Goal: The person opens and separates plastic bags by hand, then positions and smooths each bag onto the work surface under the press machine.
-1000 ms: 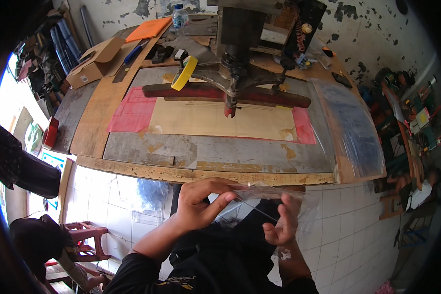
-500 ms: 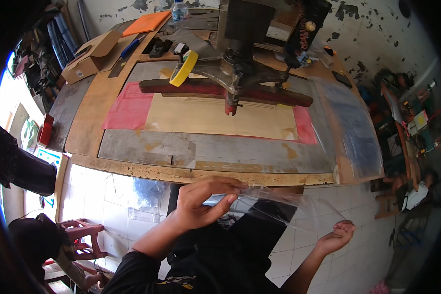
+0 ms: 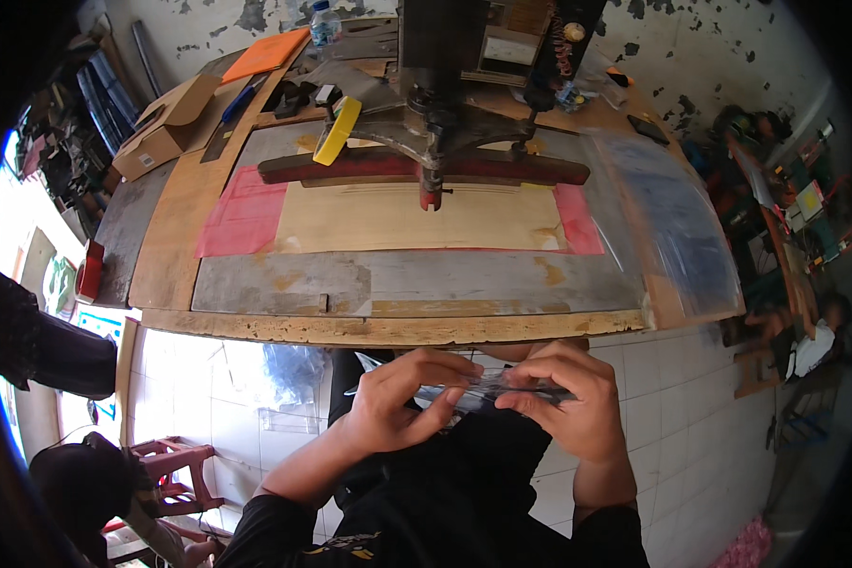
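Note:
Both my hands are close together over my lap, just in front of the table's near edge. Between them is a clear plastic sheet [image 3: 490,382], bunched or folded. My left hand [image 3: 402,398] pinches it with thumb and fingers. From the other side my right hand [image 3: 573,393] grips it, thumb below and fingers bent above. Part of the sheet is hidden by the fingers. Beyond the hands, on the worktable, lies a cream sheet [image 3: 379,222] with pink ends, beneath the dark red bar [image 3: 350,170] of a press.
A stack of clear plastic sheets [image 3: 677,222] lies on the table's right side. A yellow tape roll [image 3: 337,131] hangs on the press. At the far left are a cardboard box [image 3: 166,128] and an orange folder [image 3: 267,55]. Another person [image 3: 90,483] sits low at left beside a red stool [image 3: 175,464].
My right hand has come in from the far right to beside my left hand. The plastic sheet, stretched out between them before, is now gathered. The view has shifted slightly.

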A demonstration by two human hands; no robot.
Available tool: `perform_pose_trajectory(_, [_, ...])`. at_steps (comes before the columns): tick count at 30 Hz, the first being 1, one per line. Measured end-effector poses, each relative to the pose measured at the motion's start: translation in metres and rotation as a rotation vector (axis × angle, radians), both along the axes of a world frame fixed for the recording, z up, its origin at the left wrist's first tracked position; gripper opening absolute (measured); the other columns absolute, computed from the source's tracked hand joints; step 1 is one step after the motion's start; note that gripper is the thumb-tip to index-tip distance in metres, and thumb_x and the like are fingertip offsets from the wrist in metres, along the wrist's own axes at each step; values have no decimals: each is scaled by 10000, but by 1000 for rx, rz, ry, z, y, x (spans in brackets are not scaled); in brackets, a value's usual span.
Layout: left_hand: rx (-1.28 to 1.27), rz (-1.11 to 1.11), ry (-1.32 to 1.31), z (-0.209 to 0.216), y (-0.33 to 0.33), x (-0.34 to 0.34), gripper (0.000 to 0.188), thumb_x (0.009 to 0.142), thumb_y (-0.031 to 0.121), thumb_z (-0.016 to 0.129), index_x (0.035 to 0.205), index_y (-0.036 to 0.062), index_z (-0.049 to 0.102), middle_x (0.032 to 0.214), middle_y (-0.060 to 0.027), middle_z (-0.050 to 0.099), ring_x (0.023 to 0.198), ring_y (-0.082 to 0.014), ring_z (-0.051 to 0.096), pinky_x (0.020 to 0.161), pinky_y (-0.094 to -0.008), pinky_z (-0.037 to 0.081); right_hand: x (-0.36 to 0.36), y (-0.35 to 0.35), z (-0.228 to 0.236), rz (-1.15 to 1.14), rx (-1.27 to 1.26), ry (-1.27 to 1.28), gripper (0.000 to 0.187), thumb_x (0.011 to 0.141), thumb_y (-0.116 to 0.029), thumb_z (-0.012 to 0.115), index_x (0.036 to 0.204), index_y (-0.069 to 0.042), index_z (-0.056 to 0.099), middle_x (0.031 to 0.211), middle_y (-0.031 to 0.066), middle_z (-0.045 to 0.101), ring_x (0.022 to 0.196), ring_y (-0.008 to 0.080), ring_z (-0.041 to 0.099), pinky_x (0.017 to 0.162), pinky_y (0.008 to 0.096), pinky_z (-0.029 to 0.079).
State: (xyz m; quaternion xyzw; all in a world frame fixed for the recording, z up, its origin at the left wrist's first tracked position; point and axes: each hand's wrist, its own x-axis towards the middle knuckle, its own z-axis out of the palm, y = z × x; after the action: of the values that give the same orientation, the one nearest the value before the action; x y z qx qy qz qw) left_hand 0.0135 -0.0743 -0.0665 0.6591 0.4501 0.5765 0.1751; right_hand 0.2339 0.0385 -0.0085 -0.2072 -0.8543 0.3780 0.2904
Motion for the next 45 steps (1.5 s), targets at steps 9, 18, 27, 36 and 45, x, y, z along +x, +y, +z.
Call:
perform_pose_trajectory(9, [-144, -9, 23, 24, 5, 11, 189, 908, 115, 819, 1019, 21, 698, 1158, -161, 746, 1065, -319, 751, 903, -384, 592, -3, -9, -4, -34, 223, -13, 252, 778, -54, 899, 990, -22, 767, 856, 75, 678, 734, 236, 651, 653, 374, 513])
perform_pose_trajectory(18, [-216, 46, -195, 7, 9, 24, 164, 944, 115, 804, 929, 18, 672, 999, -128, 743, 943, -238, 735, 847, -340, 563, 1, -12, -7, -104, 300, -14, 242, 725, -20, 926, 906, -26, 765, 777, 61, 690, 685, 202, 646, 594, 336, 490])
perform_pose_trajectory(27, [-213, -32, -243, 1, 9, 22, 199, 912, 121, 843, 972, 20, 682, 994, -126, 760, 951, -257, 767, 833, -336, 582, 10, -13, -15, -81, 64, 95, 174, 867, -54, 859, 965, -20, 720, 868, 102, 684, 741, 226, 665, 640, 330, 514])
perform_pose_trajectory(36, [-265, -65, -82, 4, 8, 16, 180, 925, 89, 809, 1070, -5, 757, 1009, -125, 813, 890, -272, 800, 773, -346, 609, 0, -10, -14, -105, 71, 75, 247, 845, -135, 904, 993, -23, 742, 896, 96, 718, 783, 202, 680, 723, 317, 544])
perform_pose_trajectory(45, [-318, -72, -147, -2, 6, 16, 82, 969, 63, 761, 997, -12, 742, 934, -135, 804, 855, -244, 802, 761, -316, 604, -1, -11, -18, -128, -173, 93, 129, 899, -96, 846, 980, -32, 767, 889, 85, 745, 846, 204, 701, 812, 331, 533])
